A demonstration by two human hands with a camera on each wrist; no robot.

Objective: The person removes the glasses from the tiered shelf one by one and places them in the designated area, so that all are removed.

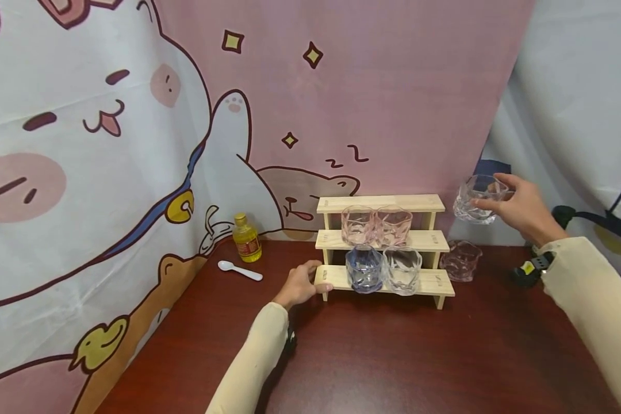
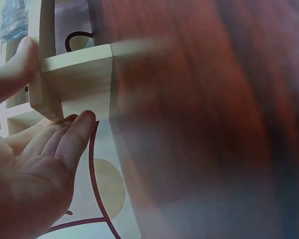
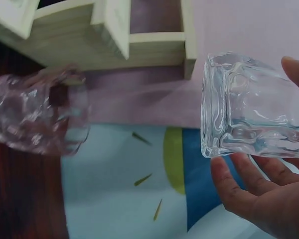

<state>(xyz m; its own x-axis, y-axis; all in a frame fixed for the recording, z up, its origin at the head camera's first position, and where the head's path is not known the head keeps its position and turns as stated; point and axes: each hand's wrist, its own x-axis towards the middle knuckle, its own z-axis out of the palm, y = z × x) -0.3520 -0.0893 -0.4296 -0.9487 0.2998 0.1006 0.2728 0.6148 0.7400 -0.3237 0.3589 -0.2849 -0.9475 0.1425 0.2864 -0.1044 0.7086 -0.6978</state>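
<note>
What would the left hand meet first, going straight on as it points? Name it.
Most likely the three-tier wooden stand; the left hand holds the left end of its bottom step.

A wooden rack (image 2: 77,74) is held by its end in the left grip (image 2: 37,164); a blurred reddish-brown surface (image 2: 204,99) is seen alongside, with printed cloth (image 2: 109,191) behind and glass (image 2: 9,20) in the upper-left corner.

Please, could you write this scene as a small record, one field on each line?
Left hand: holds the left end of the wooden rack, lowest step
Right hand: holds a clear glass in the air
Middle step: two pink glasses
Lowest step: blue glass, another clear glass
Right of rack: pinkish glass
Left of rack: yellow bottle, white spoon
</note>
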